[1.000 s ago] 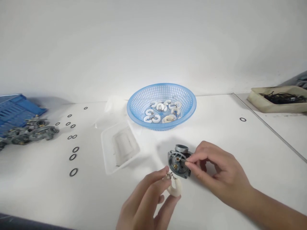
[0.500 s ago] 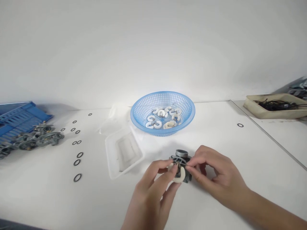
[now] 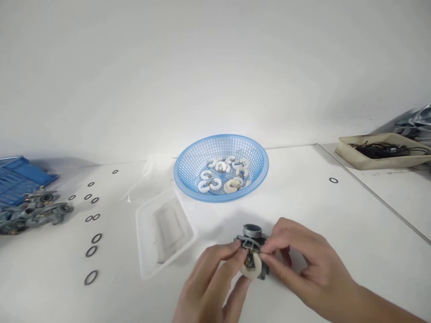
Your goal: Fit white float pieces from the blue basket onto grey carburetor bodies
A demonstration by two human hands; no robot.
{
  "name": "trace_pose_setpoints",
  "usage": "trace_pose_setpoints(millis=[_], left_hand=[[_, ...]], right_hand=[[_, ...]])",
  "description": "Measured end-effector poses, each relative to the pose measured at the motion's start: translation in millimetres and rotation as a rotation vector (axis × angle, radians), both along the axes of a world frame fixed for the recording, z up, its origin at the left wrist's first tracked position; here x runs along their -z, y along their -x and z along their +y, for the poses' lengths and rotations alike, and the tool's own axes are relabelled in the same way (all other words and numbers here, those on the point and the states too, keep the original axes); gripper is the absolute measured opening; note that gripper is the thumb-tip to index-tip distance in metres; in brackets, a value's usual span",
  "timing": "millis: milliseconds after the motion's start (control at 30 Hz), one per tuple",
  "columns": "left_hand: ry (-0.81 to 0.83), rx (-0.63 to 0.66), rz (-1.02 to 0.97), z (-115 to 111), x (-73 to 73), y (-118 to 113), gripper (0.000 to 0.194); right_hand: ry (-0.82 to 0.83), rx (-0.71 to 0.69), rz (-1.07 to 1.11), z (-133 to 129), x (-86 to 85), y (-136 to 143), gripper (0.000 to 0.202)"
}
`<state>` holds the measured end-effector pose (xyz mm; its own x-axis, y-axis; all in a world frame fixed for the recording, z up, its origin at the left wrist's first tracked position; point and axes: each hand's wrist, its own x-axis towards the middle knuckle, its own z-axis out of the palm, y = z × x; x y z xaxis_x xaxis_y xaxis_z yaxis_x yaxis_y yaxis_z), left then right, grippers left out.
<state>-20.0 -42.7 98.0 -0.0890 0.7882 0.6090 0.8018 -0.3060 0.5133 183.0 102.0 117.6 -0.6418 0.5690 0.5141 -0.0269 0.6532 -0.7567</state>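
Note:
On the table stands a small grey metal carburetor, its round throat facing up and away from me. A white U-shaped carburetor float sits against its near side. My left hand is closed on the float, thumb below and fingertips at its upper end near the carburetor. My right hand pinches thumb and forefinger together at the right side of the carburetor, beside the top of the float. Whatever lies in that pinch is too small and hidden to name.
A blue plastic basket holds several white floats. Left of it is a white tray. Black rubber rings lie at left, near more carburetors and a blue crate. A cream bin at right holds black tubing.
The view has shifted, so the table's things sit lower and mostly further left. Both hands stay at the carburetor and float, with only slight finger movement.

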Motion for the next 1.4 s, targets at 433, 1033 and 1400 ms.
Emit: trace_pose_setpoints(millis=[433, 1033, 1400], left_hand=[[-0.021, -0.045, 0.289, 7.1, -8.8, -1.2, 0.036], [-0.035, -0.048, 0.306, -4.2, -16.2, -0.4, 0.027], [0.010, -0.024, 0.294, -3.7, -31.5, -4.9, 0.037]], right_hand=[[0.103, 0.010, 0.001, 1.3, -2.3, -2.1, 0.012], [0.111, -0.013, -0.005, 0.7, 1.0, -5.5, 0.012], [0.170, -0.038, -0.003, 1.6, 0.8, -6.5, 0.012]])
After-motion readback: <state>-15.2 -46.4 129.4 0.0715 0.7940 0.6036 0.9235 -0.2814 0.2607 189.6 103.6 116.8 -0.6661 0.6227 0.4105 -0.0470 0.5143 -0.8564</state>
